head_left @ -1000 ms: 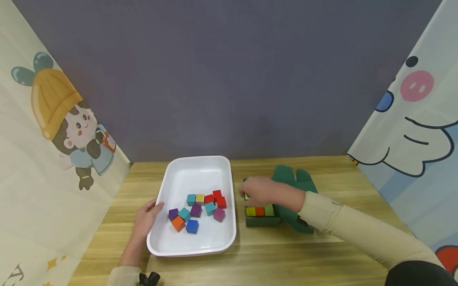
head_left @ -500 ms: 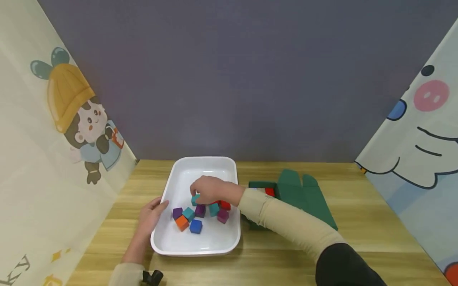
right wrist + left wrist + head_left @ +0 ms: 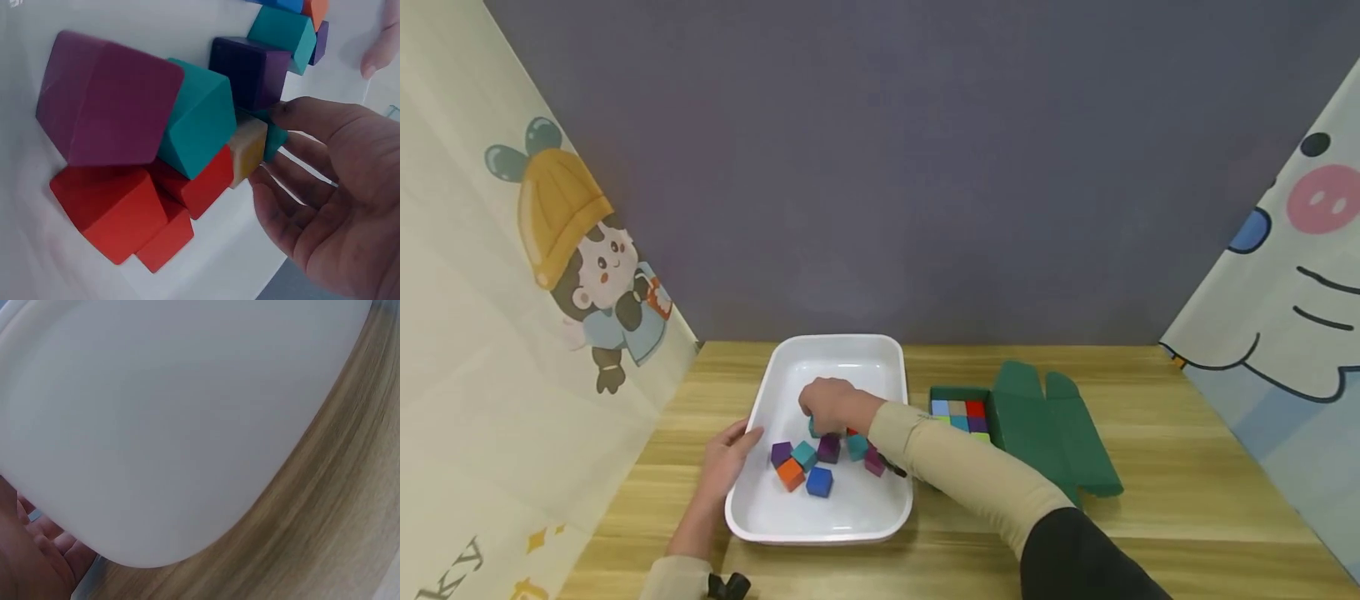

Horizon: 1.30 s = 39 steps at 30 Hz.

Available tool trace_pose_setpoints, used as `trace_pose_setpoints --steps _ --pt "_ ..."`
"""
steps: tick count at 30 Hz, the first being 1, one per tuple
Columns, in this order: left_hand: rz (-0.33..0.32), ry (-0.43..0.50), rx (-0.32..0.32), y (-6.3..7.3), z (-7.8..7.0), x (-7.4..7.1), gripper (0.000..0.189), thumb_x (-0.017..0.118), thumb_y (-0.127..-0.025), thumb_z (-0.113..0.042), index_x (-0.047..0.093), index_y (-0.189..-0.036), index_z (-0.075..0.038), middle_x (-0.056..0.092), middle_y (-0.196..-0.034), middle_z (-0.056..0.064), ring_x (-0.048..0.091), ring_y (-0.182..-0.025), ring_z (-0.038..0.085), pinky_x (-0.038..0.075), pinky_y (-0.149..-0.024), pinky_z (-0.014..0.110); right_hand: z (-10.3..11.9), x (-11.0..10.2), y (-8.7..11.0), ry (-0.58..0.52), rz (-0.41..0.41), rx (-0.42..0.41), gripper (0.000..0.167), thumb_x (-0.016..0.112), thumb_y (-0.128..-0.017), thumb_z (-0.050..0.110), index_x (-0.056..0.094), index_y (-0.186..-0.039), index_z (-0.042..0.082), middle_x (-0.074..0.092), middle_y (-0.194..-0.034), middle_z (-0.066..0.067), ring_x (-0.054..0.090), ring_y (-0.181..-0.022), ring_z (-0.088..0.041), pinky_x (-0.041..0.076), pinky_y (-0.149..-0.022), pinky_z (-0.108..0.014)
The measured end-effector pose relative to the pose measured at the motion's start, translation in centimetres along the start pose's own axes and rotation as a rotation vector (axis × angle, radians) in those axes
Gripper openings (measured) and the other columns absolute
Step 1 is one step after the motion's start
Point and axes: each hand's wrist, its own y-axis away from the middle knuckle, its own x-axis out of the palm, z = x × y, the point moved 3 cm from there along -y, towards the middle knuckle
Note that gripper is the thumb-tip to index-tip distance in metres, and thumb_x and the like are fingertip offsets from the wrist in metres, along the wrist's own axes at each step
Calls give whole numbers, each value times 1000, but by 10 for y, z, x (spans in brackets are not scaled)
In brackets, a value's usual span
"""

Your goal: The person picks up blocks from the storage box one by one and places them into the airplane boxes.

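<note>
A white tray (image 3: 820,518) holds several coloured cubes. My left hand (image 3: 727,458) grips its left rim, thumb over the edge; in the left wrist view only part of that hand (image 3: 40,562) shows behind the tray wall. Inside the tray, my right hand (image 3: 829,404) pinches a teal cube (image 3: 275,142) between thumb and fingers, the cube partly hidden. Beside those fingers lie a pale wooden cube with a yellow mark (image 3: 250,150) and a dark purple cube (image 3: 250,72). Red cubes (image 3: 112,212), a magenta cube (image 3: 106,100) and a blue cube (image 3: 819,482) lie around them.
Right of the tray stands an open green box (image 3: 958,393) with cubes in rows, partly covered by my right sleeve (image 3: 955,458). Its green lid (image 3: 1045,442) lies folded out to the right on the wooden table (image 3: 1187,467). A grey wall (image 3: 880,183) rises behind.
My right hand has moved left from the green box into the tray and has closed on a teal cube there. The left hand keeps its hold on the tray rim.
</note>
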Motion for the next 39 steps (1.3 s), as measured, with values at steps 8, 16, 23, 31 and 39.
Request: trace_pose_setpoints --steps 8,16,23,31,39 --pt "6 -19 9 2 -3 3 47 64 -94 -20 55 -132 5 64 -115 26 66 -88 23 57 -70 31 -11 -22 25 -132 -66 -33 36 76 -83 22 65 -117 16 62 -99 6 54 -83 -11 51 -72 -22" --pt "8 1 -17 0 -9 3 48 64 -94 -21 54 -133 4 64 -115 22 64 -86 17 56 -70 28 -48 -52 87 -132 -226 -129 31 78 -81 22 67 -109 14 63 -96 7 54 -84 -11 51 -75 -20" --pt "26 -23 -10 -4 -9 4 49 64 -94 -23 54 -134 3 62 -119 24 64 -87 15 56 -71 27 -91 -54 127 -163 -286 -83 31 79 -80 18 66 -107 11 62 -98 4 54 -85 -14 53 -76 -22" --pt "18 -77 -24 0 -3 -1 50 62 -96 -25 53 -136 2 63 -120 21 63 -87 13 55 -72 25 -132 -45 143 -194 -333 -52 22 74 -78 9 68 -99 9 65 -94 -1 54 -84 -18 52 -79 -32" --pt "35 -83 -49 1 0 -1 53 62 -96 -29 50 -139 0 57 -129 22 61 -94 13 54 -73 22 -158 -35 146 -176 -307 2 28 72 -77 7 68 -105 7 65 -103 -5 59 -95 -22 52 -83 -39"
